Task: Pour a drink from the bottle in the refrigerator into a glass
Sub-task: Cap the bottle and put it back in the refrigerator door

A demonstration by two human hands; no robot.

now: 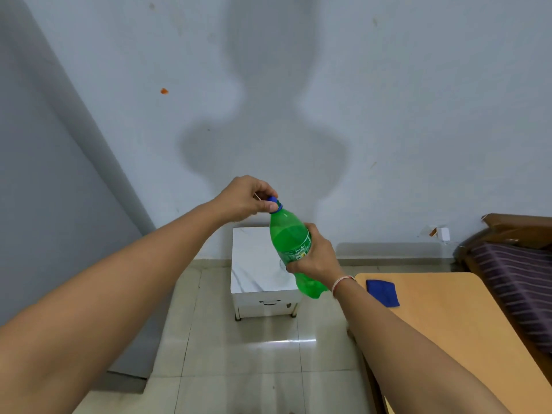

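Observation:
A green plastic soda bottle (289, 237) is held up in the air, tilted with its neck toward the upper left. My right hand (318, 256) grips it around the labelled middle. My left hand (246, 198) pinches the blue cap (274, 202) at the top of the neck. Behind the bottle, on a small white table (254, 264), a clear glass (282, 264) is only faintly visible, mostly hidden by the bottle and my right hand.
The grey refrigerator side (53, 204) fills the left. A wooden table (448, 324) with a blue cloth (383, 292) stands at the right, and a bed with a striped cover (513, 279) lies beyond it. Tiled floor (254, 369) lies below.

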